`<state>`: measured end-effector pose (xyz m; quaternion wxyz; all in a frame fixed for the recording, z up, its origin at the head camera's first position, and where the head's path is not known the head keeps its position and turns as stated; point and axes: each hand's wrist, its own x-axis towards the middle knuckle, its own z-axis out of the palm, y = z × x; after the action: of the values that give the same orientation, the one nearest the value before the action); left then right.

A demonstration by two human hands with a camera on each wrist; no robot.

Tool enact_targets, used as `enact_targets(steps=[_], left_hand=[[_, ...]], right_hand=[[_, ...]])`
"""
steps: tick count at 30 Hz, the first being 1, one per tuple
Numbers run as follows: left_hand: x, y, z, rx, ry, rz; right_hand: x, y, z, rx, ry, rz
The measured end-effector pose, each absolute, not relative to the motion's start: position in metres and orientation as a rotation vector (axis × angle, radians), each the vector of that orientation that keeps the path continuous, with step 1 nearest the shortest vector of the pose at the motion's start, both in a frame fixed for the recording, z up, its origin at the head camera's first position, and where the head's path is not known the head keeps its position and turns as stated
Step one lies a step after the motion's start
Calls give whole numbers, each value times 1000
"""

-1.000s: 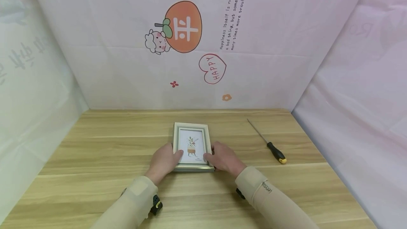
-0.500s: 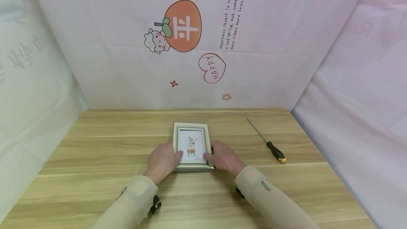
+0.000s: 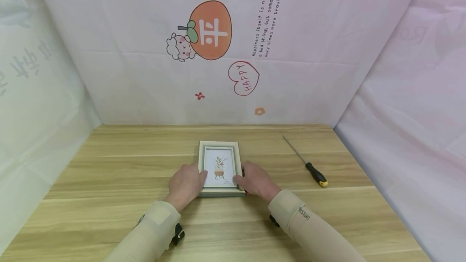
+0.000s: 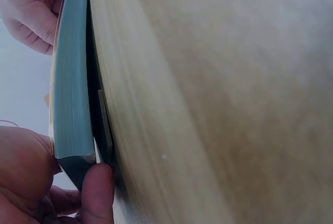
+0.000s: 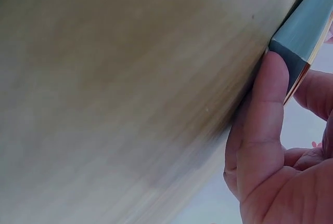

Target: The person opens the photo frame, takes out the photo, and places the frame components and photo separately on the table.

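A picture frame (image 3: 219, 192) with a pale, greenish border lies face up in the middle of the table, showing a print of a potted plant on legs. My left hand (image 3: 185, 184) grips its left side near the front corner, thumb on the front face. On the opposite side my right hand (image 3: 257, 180) holds the frame the same way, thumb over the border. In the left wrist view the frame's teal edge (image 4: 72, 78) stands close over the wood, with a dark gap beneath. The right wrist view shows a finger (image 5: 268, 94) against the frame's corner.
A screwdriver (image 3: 316, 174) with a black and yellow handle lies on the wooden table (image 3: 120, 173) to the right, its shaft pointing away. White printed cloth (image 3: 145, 84) hangs behind the table and along both sides.
My left thumb has shifted slightly left toward the frame's border. The picture frame and my right hand stay where they were.
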<state>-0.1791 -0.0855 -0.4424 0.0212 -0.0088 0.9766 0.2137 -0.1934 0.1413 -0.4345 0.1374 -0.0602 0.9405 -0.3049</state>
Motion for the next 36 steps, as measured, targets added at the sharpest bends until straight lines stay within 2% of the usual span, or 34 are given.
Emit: enact_targets(steps=[19,36], left_hand=[[-181,-79,-439,-58,2970,597],[-181,-80,-443,-30,3002,611]], right_hand=[[-198,129,-434,-143,2832,-636],[-198,130,-436,-102,2831,-643]])
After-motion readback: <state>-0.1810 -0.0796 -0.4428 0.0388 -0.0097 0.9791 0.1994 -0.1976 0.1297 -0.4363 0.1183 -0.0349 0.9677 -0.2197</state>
